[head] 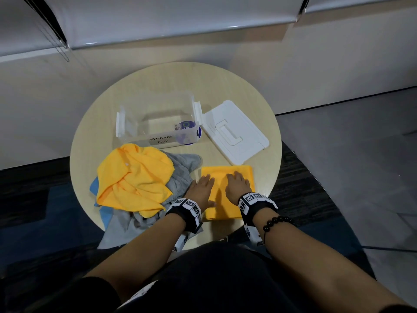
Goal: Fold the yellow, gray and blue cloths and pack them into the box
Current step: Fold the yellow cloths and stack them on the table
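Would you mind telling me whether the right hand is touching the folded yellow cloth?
Touching. The head view shows the right hand resting flat on the folded yellow cloth.

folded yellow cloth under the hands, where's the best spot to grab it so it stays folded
Take the folded yellow cloth by its left and right edges, left hand and right hand sliding fingers under from the sides, thumbs on top. It lies flat in layers; a single corner would likely let it fall open.

Bare forearms, black wristbands (pixel 188 211) with black-and-white square markers, black bead bracelet (pixel 276 222), black clothing (pixel 214 279)
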{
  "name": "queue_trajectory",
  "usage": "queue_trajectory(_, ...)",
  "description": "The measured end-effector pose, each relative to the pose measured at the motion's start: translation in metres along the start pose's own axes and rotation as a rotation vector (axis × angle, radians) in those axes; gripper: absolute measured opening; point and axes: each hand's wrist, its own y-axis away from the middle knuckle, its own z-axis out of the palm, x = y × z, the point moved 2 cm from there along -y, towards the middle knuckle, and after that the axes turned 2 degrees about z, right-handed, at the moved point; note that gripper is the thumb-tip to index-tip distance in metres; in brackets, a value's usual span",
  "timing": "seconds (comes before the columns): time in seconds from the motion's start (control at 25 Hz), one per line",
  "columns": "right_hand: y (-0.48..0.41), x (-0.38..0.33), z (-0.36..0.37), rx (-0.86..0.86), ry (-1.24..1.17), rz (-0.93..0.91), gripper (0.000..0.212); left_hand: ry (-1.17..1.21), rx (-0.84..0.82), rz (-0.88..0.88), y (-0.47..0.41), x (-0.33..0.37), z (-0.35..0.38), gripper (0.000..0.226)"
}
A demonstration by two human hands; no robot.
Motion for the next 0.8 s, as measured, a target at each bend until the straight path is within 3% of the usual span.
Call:
queue_trajectory(0.2, 0.004, -0.047, -0.024, 0.075, -0.155, -0.091, 0.04, 0.27, 0.485, -0.175, 0.034, -0.043, -0.051, 0.027)
queue_trajectory(0.4, 0.012, -0.124, -0.037, 0.055, -0.356, -0.258, 0.03, 0.281, 0.794, -0.38, 0.087, -0.109, -0.087, 0.02)
queue_trajectory(0.6, 0.025, -0.177, -0.026, -0.005, -0.382, -0.386, 0.029, 0.339, 0.782, -0.708, 0.133, -0.167, -0.074, 0.038)
queue_trajectory(0.8, 0.035, -0.201, -0.016, -0.029, -0.34, -0.415, 0.028, 0.479, 0.683, -0.755, 0.144, -0.193, -0.061, 0.022)
